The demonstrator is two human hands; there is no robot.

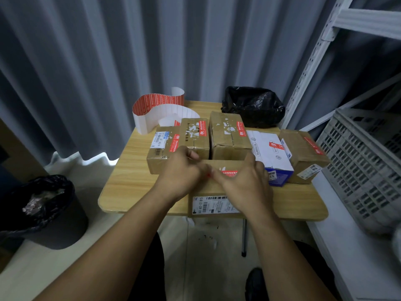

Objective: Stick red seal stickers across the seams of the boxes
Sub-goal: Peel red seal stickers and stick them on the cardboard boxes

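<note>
A brown cardboard box (213,190) with a white shipping label sits at the table's front edge. A red seal sticker (227,172) lies across its top. My left hand (181,172) and my right hand (245,181) rest on the box top, fingertips meeting at the sticker's left end. Behind it stand several boxes bearing red stickers: a brown one (161,146) at left, two brown ones (195,135) (229,135) in the middle, a white and blue one (271,153), and a brown one (303,153) at right. A curled strip of red stickers (156,105) stands at the back left.
A small wooden table (128,170) holds everything. A black plastic bag (253,105) lies at its back right. A black-lined bin (43,209) stands on the floor at left. A grey plastic crate (366,161) and white metal shelving (325,40) are at right. Grey curtains hang behind.
</note>
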